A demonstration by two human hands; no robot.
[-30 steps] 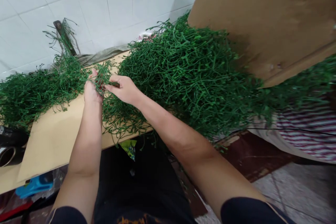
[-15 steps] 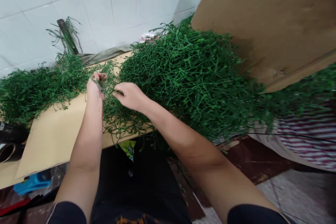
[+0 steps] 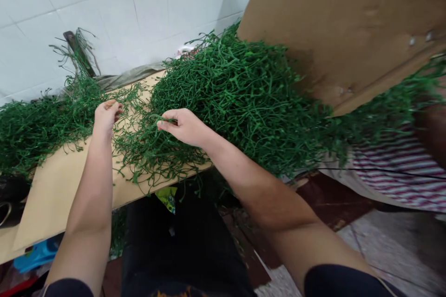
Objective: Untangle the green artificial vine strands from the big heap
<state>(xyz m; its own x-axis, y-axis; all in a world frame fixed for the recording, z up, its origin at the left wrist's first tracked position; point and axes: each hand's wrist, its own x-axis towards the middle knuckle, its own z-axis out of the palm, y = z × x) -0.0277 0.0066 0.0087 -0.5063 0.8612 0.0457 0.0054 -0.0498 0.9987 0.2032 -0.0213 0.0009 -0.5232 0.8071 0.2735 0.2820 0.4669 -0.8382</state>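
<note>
My right hand (image 3: 181, 125) pinches a thin green stem (image 3: 160, 117) between thumb and forefinger, over loose stems on the board. Off to its left, my left hand (image 3: 107, 115) has its fingers curled in and the thumb against them. Whatever it may hold is too small to make out. A large tangled heap of green stems (image 3: 237, 93) with small forked tips rises just beyond my right hand. Another pile of stems (image 3: 35, 125) lies to the left of my left hand. Between the hands, scattered stems (image 3: 146, 148) cover part of the tan board (image 3: 59, 185).
A large cardboard sheet (image 3: 341, 23) leans at the right over the heap. White tiles (image 3: 104, 4) form the wall behind. A dark upright post (image 3: 79, 53) stands at the back left. A person in striped cloth (image 3: 393, 171) sits at the right, beside a black cable.
My left hand has moved left, away from my right hand. The right hand now shows a stem sticking out of its pinch. The whole view has shifted slightly.
</note>
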